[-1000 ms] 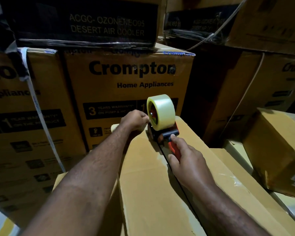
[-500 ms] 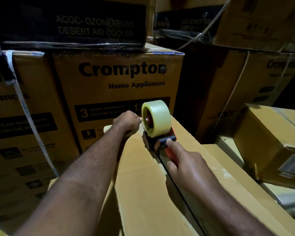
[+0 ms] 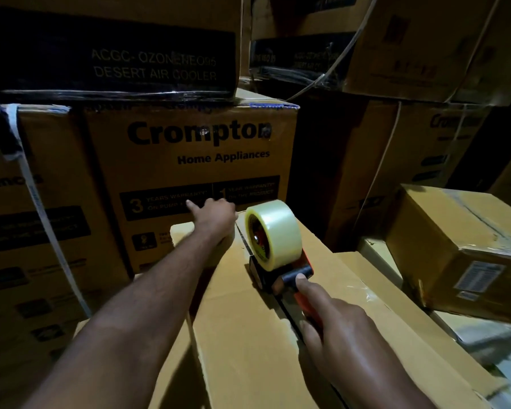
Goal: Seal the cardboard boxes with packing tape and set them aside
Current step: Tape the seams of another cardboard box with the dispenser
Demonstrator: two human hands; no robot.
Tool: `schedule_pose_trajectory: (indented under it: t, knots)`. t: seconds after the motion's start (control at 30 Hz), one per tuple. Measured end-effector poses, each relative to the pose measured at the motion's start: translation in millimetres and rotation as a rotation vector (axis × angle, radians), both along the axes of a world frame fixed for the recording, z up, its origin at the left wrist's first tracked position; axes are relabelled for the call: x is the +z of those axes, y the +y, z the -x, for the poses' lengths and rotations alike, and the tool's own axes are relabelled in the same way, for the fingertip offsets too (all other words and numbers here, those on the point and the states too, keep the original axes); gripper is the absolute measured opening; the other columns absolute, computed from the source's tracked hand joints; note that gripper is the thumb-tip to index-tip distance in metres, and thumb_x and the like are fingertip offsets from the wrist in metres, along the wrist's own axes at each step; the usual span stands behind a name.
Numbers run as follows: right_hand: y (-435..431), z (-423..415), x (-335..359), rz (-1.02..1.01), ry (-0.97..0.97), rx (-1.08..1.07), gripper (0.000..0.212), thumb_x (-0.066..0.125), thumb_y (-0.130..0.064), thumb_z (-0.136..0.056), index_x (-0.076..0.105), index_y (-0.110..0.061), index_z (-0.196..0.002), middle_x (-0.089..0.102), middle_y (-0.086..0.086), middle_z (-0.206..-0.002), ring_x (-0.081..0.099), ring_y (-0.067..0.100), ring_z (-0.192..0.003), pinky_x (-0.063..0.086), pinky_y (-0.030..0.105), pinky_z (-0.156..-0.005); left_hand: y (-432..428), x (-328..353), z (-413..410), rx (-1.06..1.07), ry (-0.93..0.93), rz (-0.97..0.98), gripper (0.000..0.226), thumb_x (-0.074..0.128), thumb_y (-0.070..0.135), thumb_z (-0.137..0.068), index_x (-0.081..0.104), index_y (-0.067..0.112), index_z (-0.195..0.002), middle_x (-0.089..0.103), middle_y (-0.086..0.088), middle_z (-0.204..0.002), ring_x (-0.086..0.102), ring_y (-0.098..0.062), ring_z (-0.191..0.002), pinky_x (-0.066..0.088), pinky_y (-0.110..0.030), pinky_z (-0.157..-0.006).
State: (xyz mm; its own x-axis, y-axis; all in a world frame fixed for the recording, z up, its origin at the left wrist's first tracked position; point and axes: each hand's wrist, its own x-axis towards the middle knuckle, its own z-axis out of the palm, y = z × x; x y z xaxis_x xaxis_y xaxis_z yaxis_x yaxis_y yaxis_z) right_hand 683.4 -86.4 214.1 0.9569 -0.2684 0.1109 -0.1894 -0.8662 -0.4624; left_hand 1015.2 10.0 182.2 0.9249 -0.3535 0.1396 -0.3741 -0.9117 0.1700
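My right hand [image 3: 337, 329] grasps the orange handle of the dispenser [image 3: 266, 280], forefinger laid on its black top. The tape roll [image 3: 275, 228] stands just beyond that fingertip, on the seam of the box [image 3: 242, 335]. My left hand [image 3: 216, 215] rests on the box's far end, just left of the roll, thumb out and fingers hidden, so I can't tell its grip.

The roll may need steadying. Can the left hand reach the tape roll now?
Probably yes: the left hand is at the far end of the box, beside the roll, with nothing between. The right hand holds the dispenser.
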Motion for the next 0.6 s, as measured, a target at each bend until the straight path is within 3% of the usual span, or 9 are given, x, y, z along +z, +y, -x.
schedule_pose_trajectory:
  t: [0.07,0.13,0.2,0.27,0.37,0.47,0.6]
  knots:
    - [1,-1,-2,0.014,-0.021,0.002,0.07,0.054,-0.037,-0.097,0.01,-0.051,-0.15,0.06,-0.007,-0.119,0.055,0.009,-0.104,0.048,0.02,-0.086,-5,-5,14,-0.244,0.082,-0.008,0.063,0.055,0.05,-0.095,0.036,0.037,-0.154,0.025,0.0,-0.166,0.012,-0.026,-0.154,-0.009,-0.072,-0.114]
    - [-1,0,-4,0.015,-0.043,0.005,0.068,0.053,-0.038,-0.098,0.011,-0.05,-0.15,0.06,-0.009,-0.116,0.053,0.007,-0.096,0.045,0.018,-0.076,-5,-14,26,-0.402,0.228,0.009,0.071,0.045,0.063,-0.092,0.025,0.043,-0.157,0.013,0.006,-0.169,0.0,-0.018,-0.156,-0.019,-0.064,-0.113]
    - [-2,2,-4,0.007,-0.046,0.009,0.065,0.051,-0.037,-0.099,0.012,-0.05,-0.149,0.06,-0.01,-0.113,0.051,0.007,-0.09,0.042,0.017,-0.066,-2,-25,29,-0.427,0.188,-0.009,0.067,0.038,0.066,-0.095,0.023,0.045,-0.157,0.013,0.007,-0.169,0.001,-0.015,-0.156,-0.019,-0.061,-0.117]
    - [-3,4,-3,0.007,-0.045,0.021,0.064,0.051,-0.036,-0.099,0.014,-0.049,-0.149,0.06,-0.009,-0.112,0.052,0.008,-0.091,0.044,0.018,-0.069,0,-27,28,-0.399,0.119,-0.034,0.065,0.036,0.065,-0.097,0.021,0.045,-0.157,0.011,0.007,-0.169,0.002,-0.016,-0.156,-0.017,-0.06,-0.119]
    - [-7,11,1,0.0,-0.029,0.028,0.064,0.053,-0.036,-0.098,0.016,-0.05,-0.149,0.061,-0.007,-0.115,0.055,0.009,-0.098,0.049,0.021,-0.079,-1,-30,27,-0.384,0.113,-0.043,0.058,0.036,0.047,-0.102,0.022,0.04,-0.158,0.017,0.006,-0.168,0.007,-0.015,-0.155,-0.017,-0.058,-0.119]
    - [-12,28,2,-0.014,-0.003,0.014,0.064,0.054,-0.037,-0.097,0.018,-0.054,-0.147,0.059,-0.009,-0.107,0.053,0.008,-0.091,0.045,0.019,-0.074,-1,-24,34,-0.366,0.098,-0.083,0.055,0.029,0.043,-0.104,0.025,0.033,-0.159,0.02,0.003,-0.168,0.009,-0.015,-0.155,-0.016,-0.056,-0.119]
    - [-18,63,6,-0.057,0.044,-0.014,0.064,0.053,-0.043,-0.097,0.012,-0.062,-0.143,0.057,-0.014,-0.102,0.052,0.003,-0.09,0.041,0.011,-0.073,-1,-9,52,-0.371,0.114,-0.117,0.054,0.024,0.042,-0.11,0.015,0.028,-0.162,0.007,0.007,-0.169,0.002,-0.018,-0.156,-0.01,-0.054,-0.121]
